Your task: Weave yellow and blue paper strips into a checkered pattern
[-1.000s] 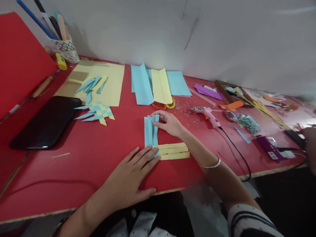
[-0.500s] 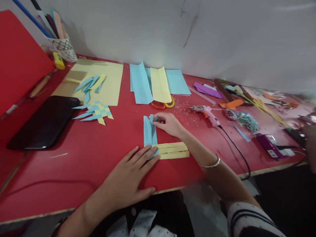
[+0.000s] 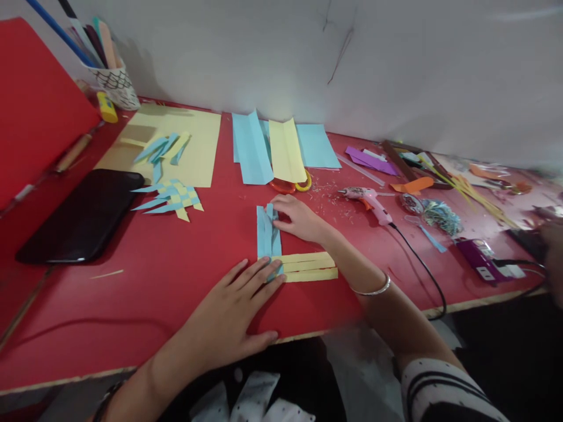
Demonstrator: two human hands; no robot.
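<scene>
Blue paper strips run away from me and meet yellow paper strips that point right, forming an L on the red table. My left hand lies flat with spread fingers, its fingertips pressing on the corner where the two colours cross and partly hiding it. At the far end of the blue strips is my right hand, its fingers bent round the rightmost strip's end; the fingertips are partly hidden. To the left lies a woven blue and yellow paper fish, beside a black phone.
Folded blue sheets and a yellow sheet lie at the back, over scissors. A pink glue gun with a cord lies right, near a purple power socket. A patterned pen cup stands back left.
My right hand's fingers have shifted slightly up and left along the blue strip, and the strip's loose end now lies straighter. My left hand has stayed in place.
</scene>
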